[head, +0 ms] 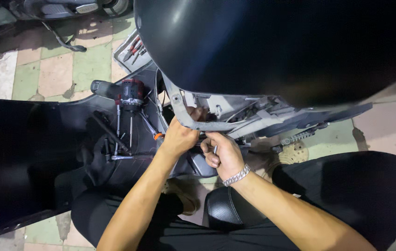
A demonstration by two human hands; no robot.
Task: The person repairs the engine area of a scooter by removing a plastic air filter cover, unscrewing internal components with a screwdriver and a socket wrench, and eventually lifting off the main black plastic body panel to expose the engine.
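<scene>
The curved grey metal frame bar [193,122] of the scooter's open rear end runs from upper left down and then to the right, under the big glossy black body shell [277,46]. The left hand [179,137] is closed around the bend of this bar, fingers wrapped over it from below, so the bar lies directly in its grip and its long part continues to the right, above the other hand. The right hand [223,155] is just beside and slightly below the left one; its fingers are curled around a thin silver metal tool [215,149], of which only a short piece shows, so I cannot tell what kind of tool it is. Its tip seems to point up toward the bar, close to the left hand. This wrist carries a silver chain bracelet [236,175].

To the left of the left hand, on a black plastic panel [16,153] lying on the tiled floor [67,69], there is a red and black cordless drill [126,93], an orange-handled screwdriver [154,130] and some dark wrenches [112,135]. Further up is a grey tool tray [130,53] with pliers. To the right of the right hand a coil spring shock absorber [300,135] is visible.
</scene>
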